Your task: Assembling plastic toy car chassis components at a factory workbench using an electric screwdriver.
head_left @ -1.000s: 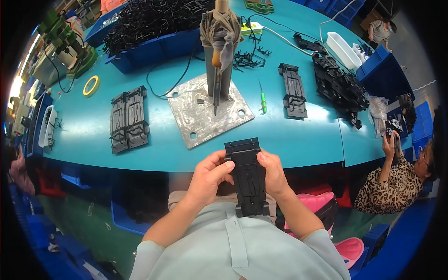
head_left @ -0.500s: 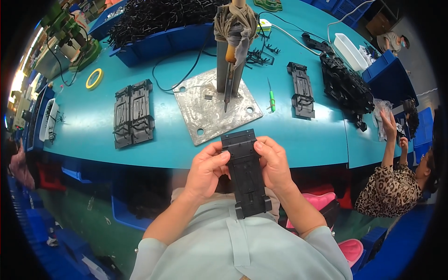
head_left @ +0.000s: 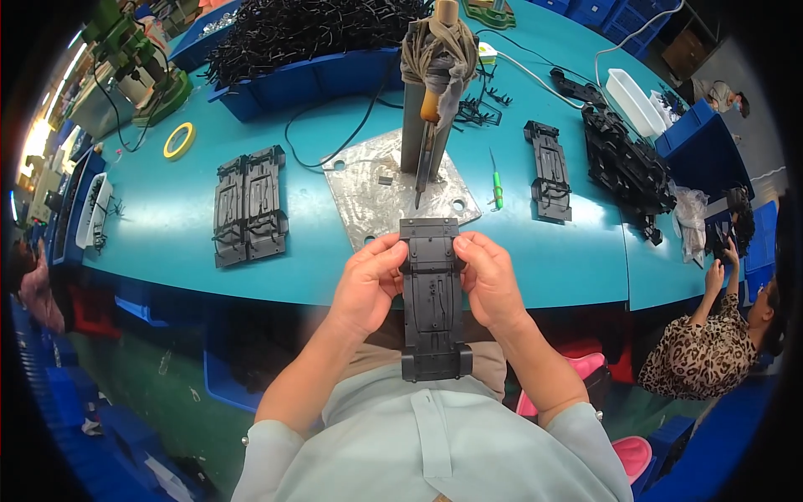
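Note:
Between both hands I hold a long black plastic chassis (head_left: 433, 301), its far end out over the near edge of the metal plate. My left hand (head_left: 366, 283) grips its left edge near the far end, thumb on top. My right hand (head_left: 492, 280) grips the opposite edge in the same way. Just beyond it stands a soldering iron (head_left: 429, 138), tip down, tied with rags to a post on the steel base plate (head_left: 368, 188). Two similar chassis (head_left: 249, 207) lie side by side at left, and a single chassis (head_left: 549, 173) lies at right.
A blue bin (head_left: 314, 79) heaped with thin black parts stands at the back. A green screwdriver (head_left: 498, 191) and yellow tape roll (head_left: 179, 141) lie on the teal table (head_left: 335, 280). Black chassis are piled (head_left: 623, 163) at right, near a co-worker in a leopard-print top (head_left: 690, 356).
The held chassis has straightened from a slight tilt and moved a little away from my body. The co-worker's hands have lowered away from the plastic bag.

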The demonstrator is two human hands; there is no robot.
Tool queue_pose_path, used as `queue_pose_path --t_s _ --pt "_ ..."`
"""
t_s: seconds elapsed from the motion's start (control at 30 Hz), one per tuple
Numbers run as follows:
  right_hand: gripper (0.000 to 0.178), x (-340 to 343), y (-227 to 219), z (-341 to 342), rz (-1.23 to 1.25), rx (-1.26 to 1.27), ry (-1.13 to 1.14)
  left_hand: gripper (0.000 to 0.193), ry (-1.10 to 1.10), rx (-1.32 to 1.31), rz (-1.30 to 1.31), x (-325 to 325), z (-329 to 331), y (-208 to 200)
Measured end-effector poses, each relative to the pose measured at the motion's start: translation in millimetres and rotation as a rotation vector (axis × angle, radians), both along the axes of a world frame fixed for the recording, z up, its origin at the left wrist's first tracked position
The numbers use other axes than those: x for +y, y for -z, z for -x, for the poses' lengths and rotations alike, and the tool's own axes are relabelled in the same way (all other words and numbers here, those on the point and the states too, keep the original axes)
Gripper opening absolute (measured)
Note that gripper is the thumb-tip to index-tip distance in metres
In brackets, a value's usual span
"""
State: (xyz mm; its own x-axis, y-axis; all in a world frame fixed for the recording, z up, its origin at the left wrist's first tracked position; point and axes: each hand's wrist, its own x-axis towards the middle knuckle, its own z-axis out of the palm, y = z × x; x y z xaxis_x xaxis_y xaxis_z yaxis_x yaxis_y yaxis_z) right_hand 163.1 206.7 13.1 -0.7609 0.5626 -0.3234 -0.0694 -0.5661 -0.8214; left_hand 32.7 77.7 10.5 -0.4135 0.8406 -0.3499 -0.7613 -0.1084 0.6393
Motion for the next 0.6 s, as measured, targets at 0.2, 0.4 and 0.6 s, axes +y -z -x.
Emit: queue_pose_path --t_s 0.2,0.4,0.6 --pt "0.020 -1 -8 8 0.010 0.012 0.051 0.024 0.034 0.026 -0.051 13 16 9" --pt "0.019 -2 -10 13 0.028 0.060 0.072 0.023 0.015 0.037 -0.049 18 20 1" --pt "0.020 -3 -14 15 0.031 0.082 0.060 0.023 0.010 0.024 -0.068 17 23 0"
